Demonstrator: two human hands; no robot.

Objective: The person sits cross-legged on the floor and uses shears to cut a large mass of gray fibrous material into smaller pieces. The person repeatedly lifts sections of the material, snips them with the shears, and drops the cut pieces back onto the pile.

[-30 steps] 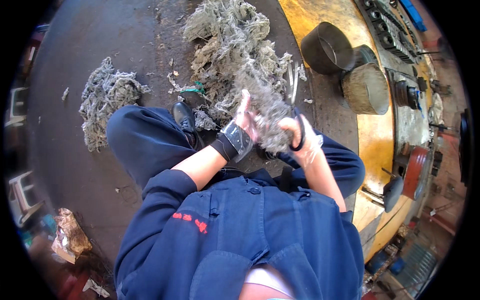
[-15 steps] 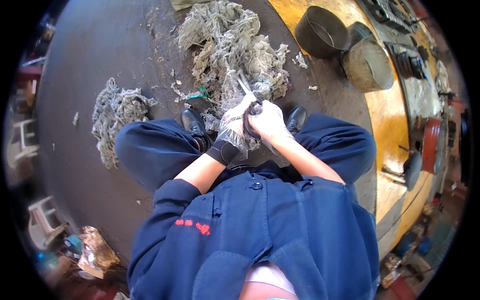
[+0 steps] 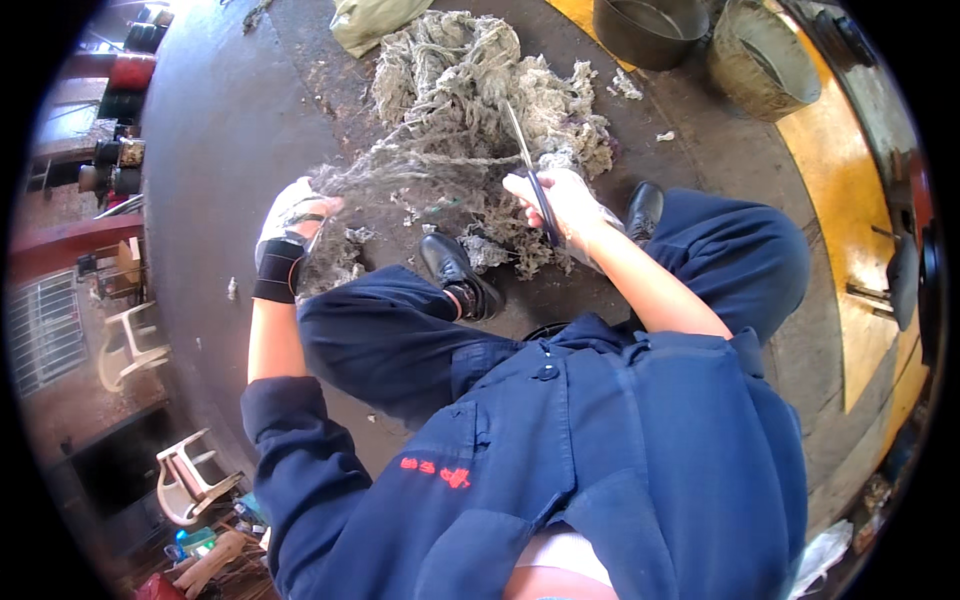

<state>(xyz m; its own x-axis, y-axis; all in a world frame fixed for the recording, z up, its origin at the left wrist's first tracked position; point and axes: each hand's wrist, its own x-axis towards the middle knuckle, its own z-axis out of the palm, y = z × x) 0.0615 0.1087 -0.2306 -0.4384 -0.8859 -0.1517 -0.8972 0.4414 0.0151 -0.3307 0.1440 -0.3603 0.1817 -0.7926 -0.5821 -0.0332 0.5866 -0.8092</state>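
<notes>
My left hand (image 3: 293,215), in a thin clear plastic glove with a black band at the wrist, is closed on a tuft of grey yarn waste (image 3: 400,160). Loose strands stretch from it across to the big tangled heap (image 3: 455,70) in front of me. A pair of scissors (image 3: 519,135) with dark handles is in my right hand (image 3: 567,203), also gloved. The blades point up and away, with their tips against the heap; whether they are parted I cannot tell. Scraps lie below, between my black shoes.
Two round metal tubs (image 3: 765,60) stand at the far right by a yellow floor strip (image 3: 835,200). A pale sack (image 3: 375,22) lies beyond the heap. White plastic chairs (image 3: 190,478) and clutter line the left edge. My bent knees flank the work.
My hands were together at the heap's near edge; the left has since swung far left, drawing strands out, while the right has shifted slightly right with the scissors. The view has also shifted.
</notes>
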